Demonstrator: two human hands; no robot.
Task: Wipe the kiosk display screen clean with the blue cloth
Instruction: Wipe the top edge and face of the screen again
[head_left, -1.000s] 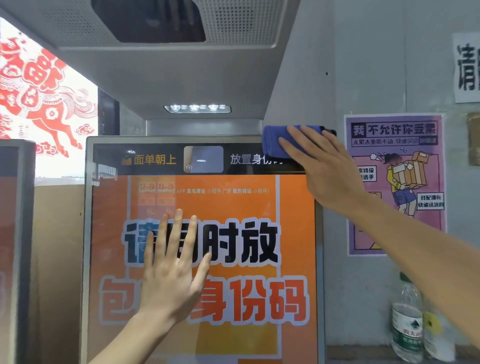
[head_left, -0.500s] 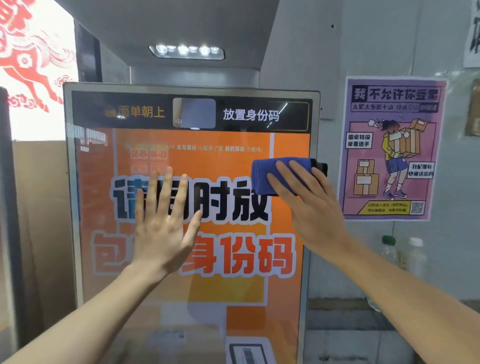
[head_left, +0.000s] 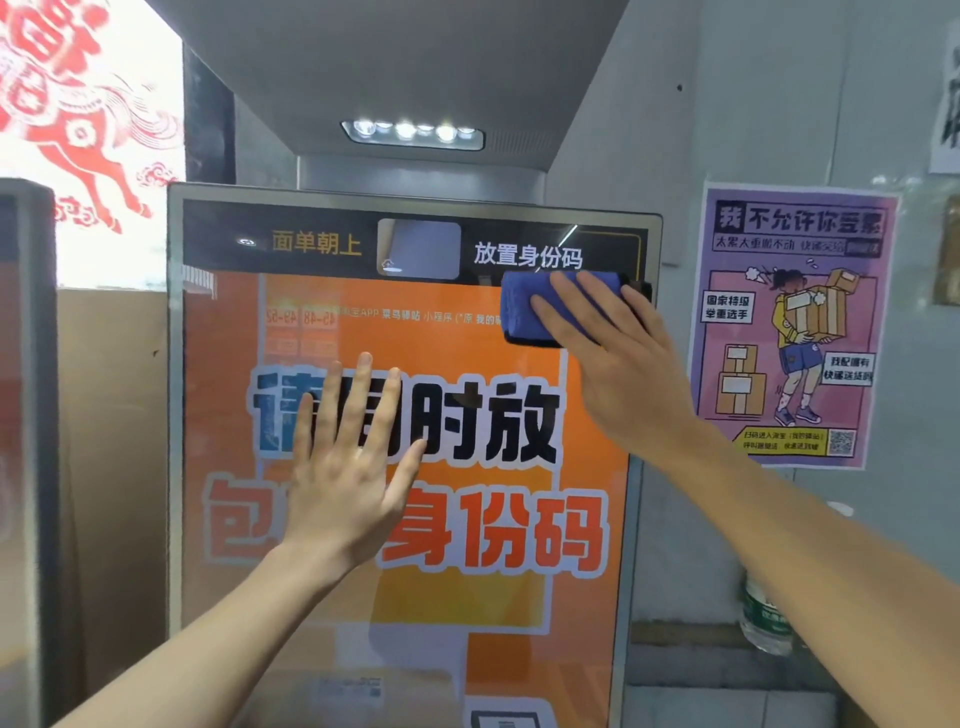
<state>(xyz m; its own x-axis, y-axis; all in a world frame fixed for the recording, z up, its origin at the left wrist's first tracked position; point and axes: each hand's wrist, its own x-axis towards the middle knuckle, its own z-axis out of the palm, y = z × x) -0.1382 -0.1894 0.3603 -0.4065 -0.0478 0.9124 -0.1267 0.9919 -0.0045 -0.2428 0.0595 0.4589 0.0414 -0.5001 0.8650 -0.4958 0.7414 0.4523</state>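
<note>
On the orange screen (head_left: 467, 597), my right hand (head_left: 618, 364) presses the cloth (head_left: 524, 306) flat-fingered near the top-right corner; my left hand (head_left: 348, 467) rests spread.

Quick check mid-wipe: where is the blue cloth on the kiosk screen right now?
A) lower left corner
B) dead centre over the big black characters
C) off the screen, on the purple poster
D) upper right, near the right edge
D: the right hand presses the blue cloth flat on the kiosk screen at its upper right, just under the black header.
</note>
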